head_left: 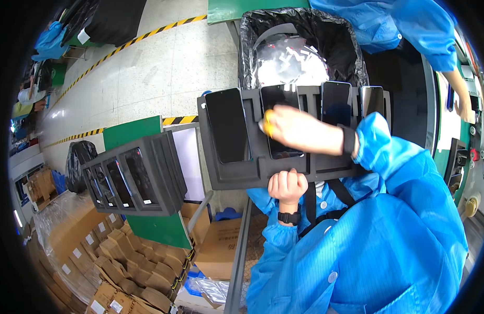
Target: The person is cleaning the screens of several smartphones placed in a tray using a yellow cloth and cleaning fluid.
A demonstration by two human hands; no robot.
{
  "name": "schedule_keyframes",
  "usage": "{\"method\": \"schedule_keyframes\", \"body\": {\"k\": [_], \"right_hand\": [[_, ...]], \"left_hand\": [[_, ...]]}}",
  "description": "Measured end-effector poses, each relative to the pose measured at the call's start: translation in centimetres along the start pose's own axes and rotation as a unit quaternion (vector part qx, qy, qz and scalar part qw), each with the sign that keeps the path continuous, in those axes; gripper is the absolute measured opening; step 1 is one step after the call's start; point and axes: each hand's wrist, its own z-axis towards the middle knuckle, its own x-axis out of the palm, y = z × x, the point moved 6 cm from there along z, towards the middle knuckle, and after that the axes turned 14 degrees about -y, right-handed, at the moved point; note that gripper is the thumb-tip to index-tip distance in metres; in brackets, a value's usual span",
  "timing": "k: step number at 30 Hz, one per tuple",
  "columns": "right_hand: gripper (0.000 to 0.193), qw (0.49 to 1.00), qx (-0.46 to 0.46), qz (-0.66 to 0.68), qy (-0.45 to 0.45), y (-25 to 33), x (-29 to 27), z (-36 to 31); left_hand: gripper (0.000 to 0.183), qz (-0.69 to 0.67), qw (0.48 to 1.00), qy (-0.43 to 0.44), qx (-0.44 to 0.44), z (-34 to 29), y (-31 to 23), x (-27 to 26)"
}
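A dark grey foam tray [226, 175] lies in front of me with several black-screened smartphones in its slots. My left hand [288, 187] is closed around the tray's near edge. Over the second phone from the left [275, 99], my right hand [299, 128] is closed on a small yellow object [268, 123] with a pale tip; its exact kind is unclear, and the hand covers part of that phone. To the left is a fully visible phone [229, 125]. Two more phones, one dark [336, 102] and one at the far right [372, 99], sit beyond my right forearm.
A bin lined with a black bag [249, 49], holding white scraps, stands behind the tray. Another foam tray of phones [174, 167] rests on a green surface [132, 128] at left. Cardboard boxes [218, 248] sit below. A co-worker's blue sleeve [425, 31] is at upper right.
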Motion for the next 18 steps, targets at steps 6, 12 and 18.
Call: {"method": "schedule_keyframes", "body": {"k": [6, 12, 18], "right_hand": [[0.02, 0.976, 0.158, 0.01, -0.152, -7.2, -3.1, 3.4], [0.024, 0.997, -0.023, 0.066, -0.007, 3.0, 0.4, -2.8], [0.021, 0.989, 0.109, 0.045, -0.086, -4.3, -1.9, 2.3]], "left_hand": [[0.008, -0.003, 1.0, -0.011, 0.0, 0.2, 0.0, -0.2], [0.006, 0.005, 1.0, -0.001, 0.017, 0.4, -0.3, 0.0], [0.008, -0.002, 1.0, -0.004, 0.004, 0.1, 0.1, -0.1]]}}
